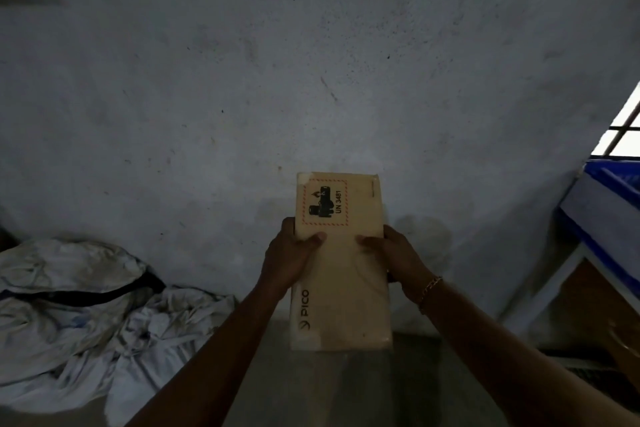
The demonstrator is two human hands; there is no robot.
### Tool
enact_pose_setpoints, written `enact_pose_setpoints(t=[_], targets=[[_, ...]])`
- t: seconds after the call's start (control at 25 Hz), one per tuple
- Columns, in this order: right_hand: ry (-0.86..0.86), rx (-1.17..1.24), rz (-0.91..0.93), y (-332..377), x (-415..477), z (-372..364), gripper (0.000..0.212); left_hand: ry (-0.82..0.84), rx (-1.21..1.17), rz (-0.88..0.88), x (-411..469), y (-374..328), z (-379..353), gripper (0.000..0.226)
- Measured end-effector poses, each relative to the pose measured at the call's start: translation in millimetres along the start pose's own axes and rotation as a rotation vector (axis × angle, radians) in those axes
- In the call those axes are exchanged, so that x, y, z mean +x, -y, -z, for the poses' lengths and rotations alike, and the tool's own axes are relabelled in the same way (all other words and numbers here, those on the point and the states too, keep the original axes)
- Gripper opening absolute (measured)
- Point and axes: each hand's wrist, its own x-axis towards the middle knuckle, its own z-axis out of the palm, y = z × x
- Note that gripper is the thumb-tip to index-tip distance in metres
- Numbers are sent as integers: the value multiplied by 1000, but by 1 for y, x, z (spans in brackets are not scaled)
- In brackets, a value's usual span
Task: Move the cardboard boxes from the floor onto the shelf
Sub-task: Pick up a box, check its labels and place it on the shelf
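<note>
Crumpled pale grey cloth heap seen low left on floor, dark band across it. Left hand clamped on left edge of flat tan cardboard box, thumb on top face. Box held in mid-air before grey wall, long axis running away from viewer, battery hazard label at far end, "PICO" print near. Right hand clamped on right edge; fingers underneath hidden. Blue-and-white shelf cut off at right edge.

Crumpled cloth heaps on the floor at left. A blue-edged frame blocks the right; between them lies bare floor.
</note>
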Motion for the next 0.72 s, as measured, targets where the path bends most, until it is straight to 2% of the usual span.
enact_pose_setpoints(t=[0.08,0.12,0.2,0.24,0.32,0.4,0.44,0.52,0.6,0.72], targets=[[-14,129,-5,-8,-2,6,26,-7,-198,94,-3,-2,6,55],[-30,208,-16,-8,-6,7,23,4,-368,225,-4,-7,13,64],[-63,264,-7,-5,-13,8,41,95,-531,480,-3,-15,27,88],[-47,231,9,-5,-13,8,51,142,-505,518,-3,-14,30,90],[54,147,38,-2,-13,10,64,201,-410,481,-7,-15,28,75],[109,74,-46,2,-10,18,76,239,-357,404,-10,-9,24,57],[116,25,-105,6,-10,22,74,259,-339,375,-10,-4,20,54],[132,-73,-152,6,-10,16,52,224,-302,376,-8,3,8,61],[88,-106,-67,-3,-8,0,32,73,-187,338,-7,8,-6,70],[10,-114,52,-28,2,-14,31,9,10,133,-9,18,-22,81]])
